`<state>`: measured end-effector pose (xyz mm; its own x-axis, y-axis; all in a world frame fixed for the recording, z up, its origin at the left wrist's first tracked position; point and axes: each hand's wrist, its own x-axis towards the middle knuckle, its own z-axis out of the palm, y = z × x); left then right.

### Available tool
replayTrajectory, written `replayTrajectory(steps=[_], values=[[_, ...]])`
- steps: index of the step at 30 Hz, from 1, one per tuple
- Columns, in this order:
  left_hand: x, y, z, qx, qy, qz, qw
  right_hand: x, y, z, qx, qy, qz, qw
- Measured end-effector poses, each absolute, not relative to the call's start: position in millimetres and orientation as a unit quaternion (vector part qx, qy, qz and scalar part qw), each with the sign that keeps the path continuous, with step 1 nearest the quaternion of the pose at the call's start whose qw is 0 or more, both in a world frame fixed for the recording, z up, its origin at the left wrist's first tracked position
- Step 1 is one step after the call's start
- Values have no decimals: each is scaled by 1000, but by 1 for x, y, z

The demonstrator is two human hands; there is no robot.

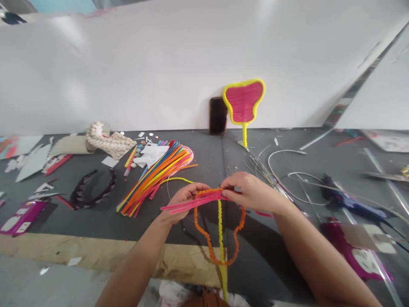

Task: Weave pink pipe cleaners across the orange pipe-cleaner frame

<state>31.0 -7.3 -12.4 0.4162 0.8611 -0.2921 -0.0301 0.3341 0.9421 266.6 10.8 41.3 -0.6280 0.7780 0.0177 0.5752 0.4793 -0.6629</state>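
Observation:
My left hand [180,200] pinches the upper left of an orange pipe-cleaner frame [237,238], with several pink pipe cleaners [185,207] lying across its fingers. At the frame's upper right, my right hand [251,189] has thumb and fingers closed on the pink pipe cleaners where they meet the orange edge. A twisted yellow pipe-cleaner stem [220,226] runs down the middle of the frame toward my lap. Beyond my left hand lies a bundle of colored pipe cleaners [156,181]. A pink fan shape with a yellow border [244,101] leans on the white wall.
A phone [218,116] stands against the wall. To the left are a dark braided headband [78,194], a cardboard tube [75,145] and paper scraps. Wires [270,164], a blue glue gun [354,204] and a purple box [367,262] lie at the right.

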Motion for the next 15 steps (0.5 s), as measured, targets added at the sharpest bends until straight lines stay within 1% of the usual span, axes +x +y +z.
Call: replayTrajectory(steps=[3,8,11,15], values=[[19,-8,-10,480,438,326,687,269,12,41,-405,-839,330,153],[7,-12,-1,544,343,264,719,270,13,38,-452,-806,349,152],[19,-16,-6,502,392,327,698,268,14,35,-472,-800,339,151],[44,-20,-19,452,485,397,635,265,14,32,-489,-795,329,142]])
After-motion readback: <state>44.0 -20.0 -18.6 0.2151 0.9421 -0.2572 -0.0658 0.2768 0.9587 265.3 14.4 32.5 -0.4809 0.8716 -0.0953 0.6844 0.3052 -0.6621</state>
